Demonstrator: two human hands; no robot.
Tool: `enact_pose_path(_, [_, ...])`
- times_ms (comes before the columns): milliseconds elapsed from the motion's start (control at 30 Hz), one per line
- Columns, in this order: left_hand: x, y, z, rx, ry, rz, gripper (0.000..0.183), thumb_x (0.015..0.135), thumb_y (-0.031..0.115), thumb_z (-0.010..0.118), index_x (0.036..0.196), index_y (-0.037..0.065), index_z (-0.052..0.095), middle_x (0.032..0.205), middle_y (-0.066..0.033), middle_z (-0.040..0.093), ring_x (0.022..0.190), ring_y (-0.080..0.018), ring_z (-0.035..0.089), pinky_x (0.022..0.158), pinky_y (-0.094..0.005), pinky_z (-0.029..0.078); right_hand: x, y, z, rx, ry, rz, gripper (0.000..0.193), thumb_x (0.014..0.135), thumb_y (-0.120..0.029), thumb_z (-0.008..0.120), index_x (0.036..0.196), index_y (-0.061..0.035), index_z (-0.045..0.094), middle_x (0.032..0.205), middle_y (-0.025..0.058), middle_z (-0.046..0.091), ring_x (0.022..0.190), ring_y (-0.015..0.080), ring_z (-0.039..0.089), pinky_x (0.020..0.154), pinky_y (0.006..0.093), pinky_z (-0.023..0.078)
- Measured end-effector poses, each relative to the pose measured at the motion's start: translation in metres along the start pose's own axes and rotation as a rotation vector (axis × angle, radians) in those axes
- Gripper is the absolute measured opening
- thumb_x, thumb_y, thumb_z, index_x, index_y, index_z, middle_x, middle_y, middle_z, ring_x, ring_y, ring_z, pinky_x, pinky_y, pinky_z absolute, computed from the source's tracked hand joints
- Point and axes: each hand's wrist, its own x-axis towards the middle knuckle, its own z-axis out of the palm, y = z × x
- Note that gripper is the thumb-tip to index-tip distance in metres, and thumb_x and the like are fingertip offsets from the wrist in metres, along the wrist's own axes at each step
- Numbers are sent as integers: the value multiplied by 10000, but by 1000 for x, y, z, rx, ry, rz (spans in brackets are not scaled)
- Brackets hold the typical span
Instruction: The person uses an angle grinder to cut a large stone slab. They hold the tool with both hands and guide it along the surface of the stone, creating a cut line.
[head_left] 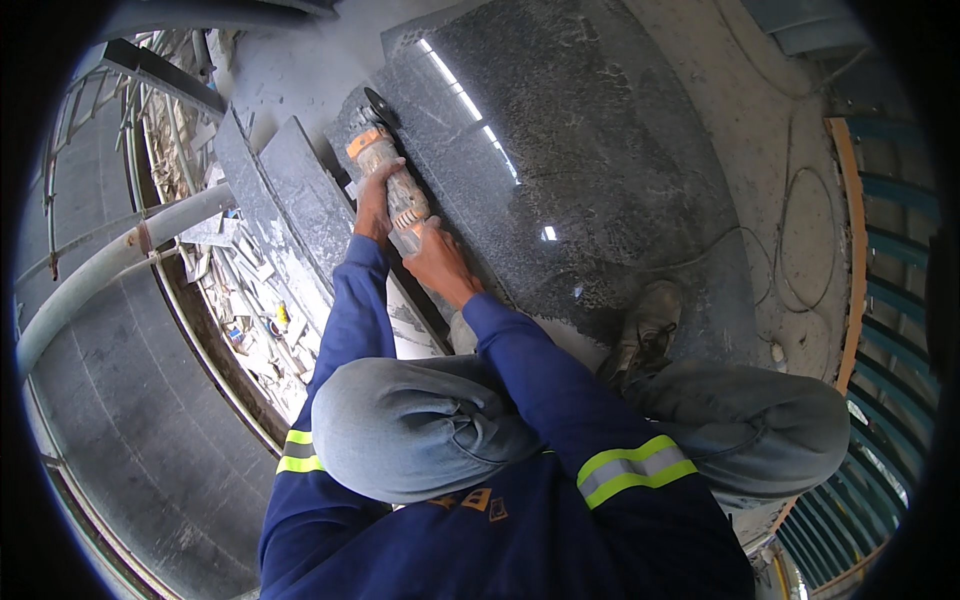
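Both of my hands are closed on a dusty orange angle grinder [404,192]. My left hand [376,203] wraps its body behind the orange head, and my right hand [442,264] grips the rear end. At the far end a dark disc [379,106] stands on edge by the left side of a large dark stone slab [620,130]. Whether the disc touches the stone, I cannot tell. Pale dust [300,62] hangs beyond the grinder. The slab's glossy surface reflects a long strip of light.
My shoe [650,325] rests on the slab, near a thin cable [700,253] running off to the right. Narrower stone slabs [285,200] lean at the left, beside broken rubble [255,310] and a grey pipe [110,270]. Green slats [900,300] line the right side.
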Motion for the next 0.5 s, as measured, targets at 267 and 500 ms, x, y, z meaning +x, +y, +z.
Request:
enact_pose_path(267, [-15,-11,4,-2,10,18,282,836,206,696,1035,70,549,766,-82,612,598,-237,652,538,-399,581,-22,3,-6,-13,-35,37,627,766,-121,687,1268,134,412,1164,366,611,1122,494,602,971,502,492])
enact_pose_path(500, [-37,-5,17,-7,35,20,294,834,194,698,1047,53,554,777,-77,608,605,-231,649,545,-393,577,-33,1,-12,-40,-55,46,675,784,-138,667,1333,145,395,1161,354,619,1101,485,615,952,514,502])
